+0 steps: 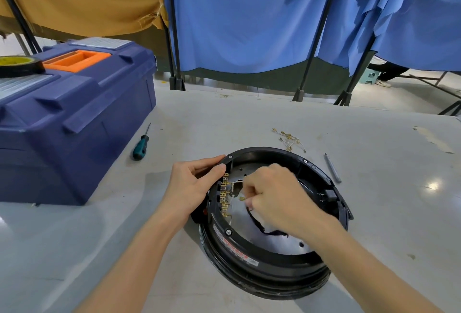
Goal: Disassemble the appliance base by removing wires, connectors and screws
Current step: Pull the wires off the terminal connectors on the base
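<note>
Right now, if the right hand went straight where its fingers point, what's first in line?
Probably the brass terminal row on the inner wall of the appliance base, just beyond the right hand. Depth unclear.

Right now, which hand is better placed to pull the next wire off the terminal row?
Right. The right hand is inside the appliance base, pinching a wire beside the brass terminal row; the left hand grips the rim, steadying it.

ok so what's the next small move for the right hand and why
Probably draw the right hand back and up, easing the white wire out of the base. Its fingers pinch a brass connector just clear of the terminal row, the left hand grips the rim to steady it, and freed wires already lie in a pile beyond the base.
</note>
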The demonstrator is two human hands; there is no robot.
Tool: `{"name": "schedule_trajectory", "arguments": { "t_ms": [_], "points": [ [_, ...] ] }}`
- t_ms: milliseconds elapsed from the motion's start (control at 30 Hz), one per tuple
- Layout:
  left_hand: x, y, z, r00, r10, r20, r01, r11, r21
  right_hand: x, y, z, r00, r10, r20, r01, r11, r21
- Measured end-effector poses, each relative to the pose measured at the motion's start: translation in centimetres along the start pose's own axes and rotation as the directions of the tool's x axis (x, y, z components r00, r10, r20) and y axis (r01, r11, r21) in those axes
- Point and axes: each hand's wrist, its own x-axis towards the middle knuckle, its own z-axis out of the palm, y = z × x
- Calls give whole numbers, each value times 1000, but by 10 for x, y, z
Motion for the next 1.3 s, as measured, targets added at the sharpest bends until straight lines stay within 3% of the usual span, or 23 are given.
{"name": "schedule_trajectory", "arguments": {
  "t_ms": [167, 267, 333, 433, 533, 633, 1067, 1300],
  "points": [
    [0, -1, 0, 1000, 15, -2, -15, 1000, 6, -15, -5, 1, 996, -88, -6, 88, 996, 1],
    [0, -2, -1, 1000, 7, -7, -6, 1000, 18, -18, -8, -4, 976, -139, -166, 140, 990, -8],
    [1, -2, -3, 1000, 1, -3, -1, 1000, 31, -21, -4, -8, 917, -191, -351, 201, 980, -8],
    [2, -2, -2, 1000, -18, -8, 18, 999, 36, -29, 5, -15, 846, -75, -528, 195, 965, 174],
    [2, -1, -1, 999, -31, -20, 31, 999, 21, -26, 16, -25, 887, 168, -430, 68, 874, 481],
    [0, 0, 0, 1000, -24, -19, 24, 999, 22, -22, 25, -32, 919, 251, -304, 1, 770, 638],
    [-1, 1, 0, 999, -41, -26, 42, 999, 29, -12, 43, -55, 874, 323, -364, 93, 623, 777],
    [0, 1, 0, 999, -30, -22, 30, 999, 28, -9, 47, -51, 883, 317, -347, 83, 621, 780]
  ]
}}
